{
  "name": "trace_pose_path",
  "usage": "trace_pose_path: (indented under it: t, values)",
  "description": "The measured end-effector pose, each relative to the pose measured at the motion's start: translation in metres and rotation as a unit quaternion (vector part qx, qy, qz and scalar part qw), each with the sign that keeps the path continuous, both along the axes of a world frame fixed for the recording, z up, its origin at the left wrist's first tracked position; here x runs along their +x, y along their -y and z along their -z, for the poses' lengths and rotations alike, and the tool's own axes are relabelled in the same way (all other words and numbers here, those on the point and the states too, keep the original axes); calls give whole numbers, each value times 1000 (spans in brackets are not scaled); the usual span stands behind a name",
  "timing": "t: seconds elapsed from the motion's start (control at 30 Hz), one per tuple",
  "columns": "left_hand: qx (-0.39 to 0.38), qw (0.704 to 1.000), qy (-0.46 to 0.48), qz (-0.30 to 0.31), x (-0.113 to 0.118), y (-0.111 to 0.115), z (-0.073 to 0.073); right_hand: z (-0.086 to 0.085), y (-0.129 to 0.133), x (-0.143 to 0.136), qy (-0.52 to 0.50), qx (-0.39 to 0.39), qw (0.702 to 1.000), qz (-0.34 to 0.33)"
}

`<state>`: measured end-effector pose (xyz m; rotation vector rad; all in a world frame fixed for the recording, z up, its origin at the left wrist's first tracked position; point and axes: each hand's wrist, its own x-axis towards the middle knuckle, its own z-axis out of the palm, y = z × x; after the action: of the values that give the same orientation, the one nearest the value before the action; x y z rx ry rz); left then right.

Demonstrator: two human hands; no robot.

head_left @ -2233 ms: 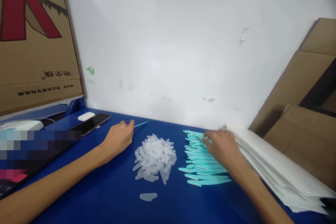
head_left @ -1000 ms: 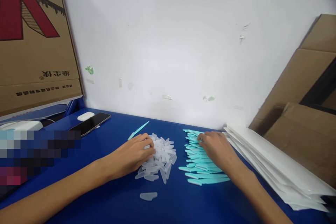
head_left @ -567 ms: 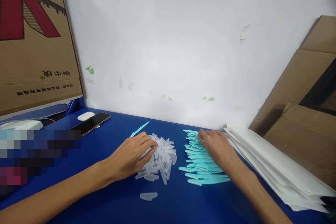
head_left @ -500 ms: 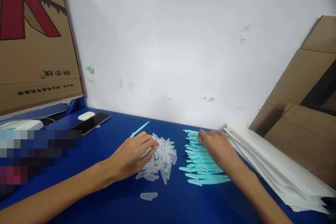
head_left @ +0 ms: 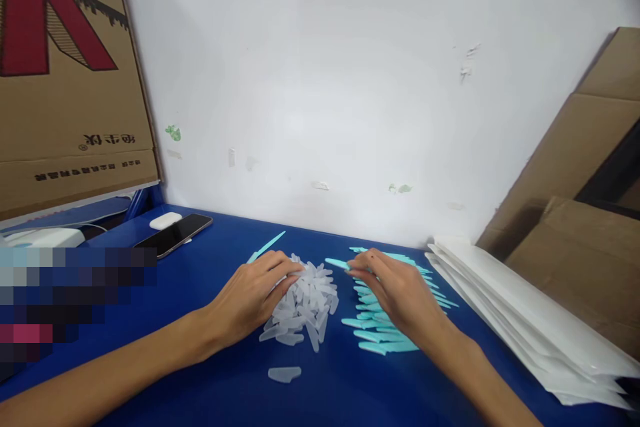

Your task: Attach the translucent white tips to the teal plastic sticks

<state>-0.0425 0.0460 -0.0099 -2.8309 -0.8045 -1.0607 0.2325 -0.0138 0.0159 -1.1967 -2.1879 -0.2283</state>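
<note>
Hands (head_left: 397, 283) near-closed: stick (head_left: 336, 263) right (head_left: 400, 287), left (head_left: 250, 300) unclear

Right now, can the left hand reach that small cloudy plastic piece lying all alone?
Probably yes: the left hand is close by, at the cloudy plastic pile, and only bare blue table surrounds the lone piece.

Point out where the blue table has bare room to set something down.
Open blue table lies between the lone frosted piece and right forearm, and between the phone and left hand. Crowded: the frosted pile by that hand, and the teal row under the right hand.
</note>
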Motion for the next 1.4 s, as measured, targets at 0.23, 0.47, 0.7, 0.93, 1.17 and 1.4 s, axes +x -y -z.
trace_pose_path:
  t: [0.23,0.47,0.7,0.93,1.17,1.4]
  values:
    - [-83,996,23,34,3,4,-3,1,3,-12,60,64,995,-46]
    - [-96,993,37,57,4,7,-2,6,4,-16,70,75,994,-36]
    - [-83,993,38,77,3,7,-4,3,5,-16,69,69,995,-32]
    - [-29,992,25,123,5,12,5,18,9,-29,71,52,993,-77]
    - [-20,996,-46,78,4,13,4,12,11,-36,85,68,992,-66]
    - [15,975,-77,-207,-18,-32,-14,-8,-12,17,104,166,965,175]
